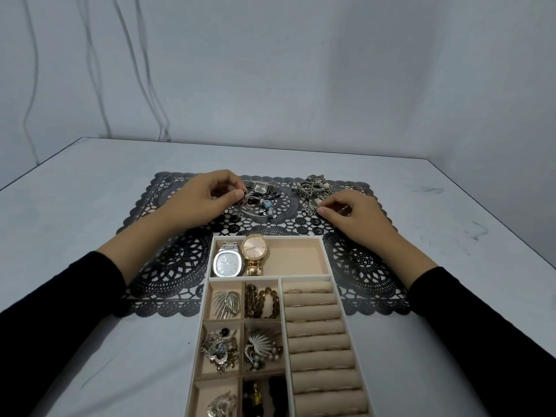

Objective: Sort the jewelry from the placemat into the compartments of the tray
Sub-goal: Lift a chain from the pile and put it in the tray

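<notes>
Closest in, between the two black sleeves, sits the tray [304, 277], and most of its compartments already hold something. Brooches and a bead bracelet [261, 302] fill the small squares. A few thin rings show in the padded ring rolls [319, 329], on the right hand's side. A silver watch [227, 263] and a gold watch [255, 251] lie side by side in the wide compartment nearest the hands, with bare room beside them.

Beyond the tray, both hands work on the black lace placemat [168, 266], which lies on the pale table [90, 206]. The left hand [210, 197] is curled, its thumb and forefinger pinching the edge of the watch heap [261, 194], a small metal-strap watch tangled with bracelets. Which piece it pinches is too small to tell. The right hand [352, 212] is curled too, its fingertips at the chain heap [313, 188]. I cannot tell whether it has hold of anything.

By my reading the sorting is well past halfway, with these two heaps at the fingertips left to clear.
</notes>
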`<state>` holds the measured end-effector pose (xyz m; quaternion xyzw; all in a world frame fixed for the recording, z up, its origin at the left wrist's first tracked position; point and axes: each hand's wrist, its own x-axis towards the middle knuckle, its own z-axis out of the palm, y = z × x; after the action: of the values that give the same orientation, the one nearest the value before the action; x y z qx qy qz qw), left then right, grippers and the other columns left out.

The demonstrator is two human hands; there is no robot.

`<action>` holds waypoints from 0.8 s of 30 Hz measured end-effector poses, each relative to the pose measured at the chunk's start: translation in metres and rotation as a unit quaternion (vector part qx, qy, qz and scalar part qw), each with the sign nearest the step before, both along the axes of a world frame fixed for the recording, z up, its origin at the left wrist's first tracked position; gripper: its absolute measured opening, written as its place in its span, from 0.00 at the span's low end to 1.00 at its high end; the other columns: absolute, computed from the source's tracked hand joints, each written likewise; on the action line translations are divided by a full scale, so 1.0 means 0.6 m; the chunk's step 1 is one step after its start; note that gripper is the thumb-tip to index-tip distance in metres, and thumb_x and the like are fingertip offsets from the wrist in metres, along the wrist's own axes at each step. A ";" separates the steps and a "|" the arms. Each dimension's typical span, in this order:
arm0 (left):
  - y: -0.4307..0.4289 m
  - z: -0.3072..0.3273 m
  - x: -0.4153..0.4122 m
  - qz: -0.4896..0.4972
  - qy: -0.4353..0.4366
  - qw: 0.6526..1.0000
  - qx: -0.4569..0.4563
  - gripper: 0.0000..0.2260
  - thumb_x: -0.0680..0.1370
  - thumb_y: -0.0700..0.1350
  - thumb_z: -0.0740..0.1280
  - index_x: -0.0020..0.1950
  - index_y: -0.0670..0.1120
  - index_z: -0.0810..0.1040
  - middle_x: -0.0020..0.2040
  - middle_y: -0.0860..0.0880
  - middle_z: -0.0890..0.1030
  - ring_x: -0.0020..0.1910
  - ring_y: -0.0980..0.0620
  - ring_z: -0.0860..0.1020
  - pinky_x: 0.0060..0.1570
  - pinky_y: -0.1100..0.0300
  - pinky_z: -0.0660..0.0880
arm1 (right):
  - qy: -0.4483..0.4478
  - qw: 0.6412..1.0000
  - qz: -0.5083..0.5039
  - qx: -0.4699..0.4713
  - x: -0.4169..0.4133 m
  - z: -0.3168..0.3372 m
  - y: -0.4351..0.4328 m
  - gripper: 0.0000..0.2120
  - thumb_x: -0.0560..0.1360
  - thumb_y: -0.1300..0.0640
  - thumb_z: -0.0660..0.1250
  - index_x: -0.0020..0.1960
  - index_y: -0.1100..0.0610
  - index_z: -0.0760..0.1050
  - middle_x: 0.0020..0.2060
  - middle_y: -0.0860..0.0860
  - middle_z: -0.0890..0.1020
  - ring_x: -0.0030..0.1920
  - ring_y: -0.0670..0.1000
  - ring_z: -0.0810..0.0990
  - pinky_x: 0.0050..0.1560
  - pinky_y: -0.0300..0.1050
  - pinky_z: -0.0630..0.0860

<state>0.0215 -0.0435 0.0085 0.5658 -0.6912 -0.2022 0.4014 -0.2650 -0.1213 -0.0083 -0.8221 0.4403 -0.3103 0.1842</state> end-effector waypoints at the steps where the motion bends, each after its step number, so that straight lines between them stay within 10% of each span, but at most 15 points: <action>1: -0.001 -0.002 0.001 0.006 -0.007 1.000 -0.002 0.03 0.79 0.43 0.66 0.52 0.48 0.79 0.42 0.53 0.80 0.38 0.65 0.77 0.41 0.74 0.70 | -0.002 1.000 -0.002 -0.002 0.003 0.000 0.001 0.05 0.74 0.53 0.70 0.49 0.52 0.82 0.45 0.47 0.81 0.46 0.45 0.78 0.44 0.26 0.69; 6: -0.005 -0.009 0.000 0.004 -0.089 0.996 0.010 0.03 0.78 0.45 0.69 0.50 0.51 0.80 0.46 0.54 0.83 0.48 0.57 0.81 0.52 0.60 0.76 | 0.004 1.000 0.008 0.006 0.008 -0.003 -0.004 0.06 0.73 0.54 0.71 0.50 0.51 0.82 0.46 0.46 0.81 0.49 0.46 0.78 0.49 0.37 0.72; 13: -0.026 0.000 -0.027 -0.014 -0.135 0.990 -0.026 0.06 0.78 0.45 0.69 0.54 0.52 0.81 0.50 0.58 0.82 0.50 0.71 0.75 0.51 0.76 0.68 | -0.037 0.998 0.001 0.049 0.021 0.002 -0.014 0.05 0.75 0.57 0.69 0.49 0.52 0.82 0.42 0.48 0.83 0.42 0.46 0.78 0.38 0.26 0.69; 18: -0.059 0.008 -0.071 -0.091 -0.165 0.982 -0.009 0.08 0.78 0.47 0.68 0.56 0.51 0.83 0.54 0.57 0.82 0.56 0.61 0.78 0.59 0.64 0.71 | -0.007 0.998 -0.005 0.066 0.025 0.007 -0.030 0.08 0.75 0.55 0.68 0.52 0.48 0.83 0.51 0.47 0.83 0.47 0.44 0.79 0.46 0.34 0.72; 24: -0.102 0.006 -0.106 -0.126 -0.213 0.969 -0.010 0.10 0.78 0.51 0.69 0.58 0.52 0.83 0.56 0.56 0.82 0.56 0.59 0.78 0.58 0.64 0.71 | -0.017 0.997 -0.009 0.081 0.020 0.009 -0.039 0.03 0.74 0.59 0.69 0.46 0.54 0.82 0.38 0.47 0.81 0.39 0.44 0.77 0.39 0.27 0.71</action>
<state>-0.0423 -0.1044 0.0119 0.5006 -0.8282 -0.1191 0.2218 -0.2530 -0.1448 -0.0028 -0.7952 0.4678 -0.2895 0.2551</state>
